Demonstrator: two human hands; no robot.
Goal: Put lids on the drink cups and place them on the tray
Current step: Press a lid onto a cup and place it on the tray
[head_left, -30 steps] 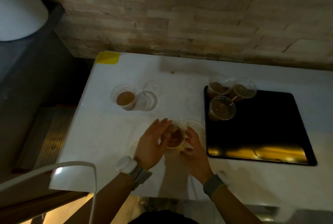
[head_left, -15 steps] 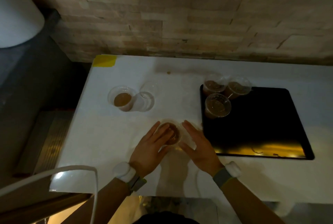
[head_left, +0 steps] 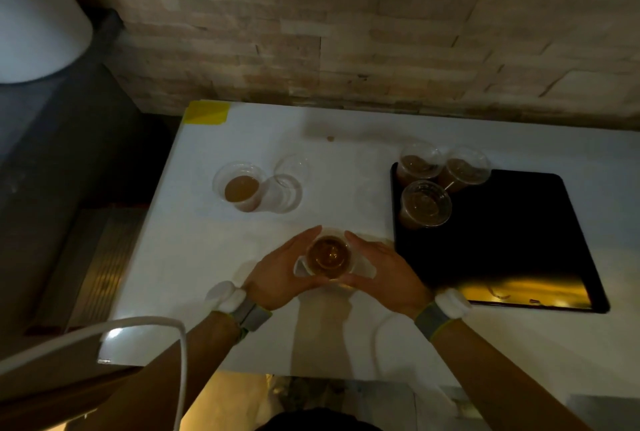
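A clear plastic cup of brown drink [head_left: 328,255] stands on the white table near its front edge. My left hand [head_left: 277,273] cups its left side and my right hand [head_left: 382,269] cups its right side, thumbs meeting in front. A clear lid seems to sit on it. At the left back an uncovered cup of drink [head_left: 241,190] stands beside a loose clear lid [head_left: 284,193]; a second lid [head_left: 292,167] lies behind. Three lidded cups [head_left: 426,203] cluster in the back left corner of the black tray [head_left: 519,250].
The white table [head_left: 346,167] abuts a stone wall at the back. Yellow tape [head_left: 207,112] marks its back left corner. The floor drops away dark left of the table. A white cable [head_left: 138,323] arcs across the lower left. Both wrists carry bands.
The hands went from flat over the cup's top to cupping its two sides. The camera view shifted slightly.
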